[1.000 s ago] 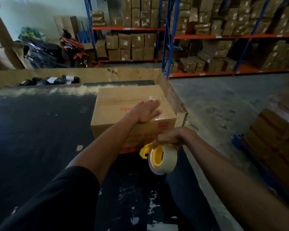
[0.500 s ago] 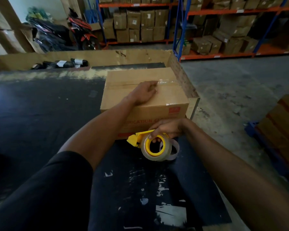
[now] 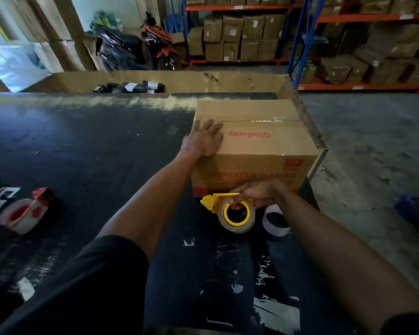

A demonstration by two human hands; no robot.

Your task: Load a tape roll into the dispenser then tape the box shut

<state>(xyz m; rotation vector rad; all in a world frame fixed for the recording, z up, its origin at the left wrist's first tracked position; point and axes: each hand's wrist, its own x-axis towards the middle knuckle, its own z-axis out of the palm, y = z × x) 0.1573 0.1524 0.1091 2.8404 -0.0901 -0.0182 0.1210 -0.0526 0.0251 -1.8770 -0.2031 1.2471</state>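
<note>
A closed brown cardboard box (image 3: 264, 146) with red print sits near the right edge of the dark table (image 3: 94, 153). Clear tape glints along part of its top seam. My left hand (image 3: 203, 139) lies flat, fingers spread, on the box's near left top corner. My right hand (image 3: 259, 194) grips the yellow tape dispenser (image 3: 230, 206), which carries a roll of clear tape and rests on the table just in front of the box. An empty white tape core (image 3: 276, 221) lies right beside the dispenser.
A red and white tape dispenser (image 3: 22, 213) lies at the table's left. A cardboard wall (image 3: 179, 81) borders the far and right table edges, with dark rolls (image 3: 131, 87) behind it. Shelving with cartons (image 3: 240, 37) and a motorbike (image 3: 136, 47) stand beyond; a blue pallet (image 3: 411, 209) sits right.
My left hand slid from the middle of the box top to its left corner. My right hand lowered the yellow dispenser onto the table in front of the box.
</note>
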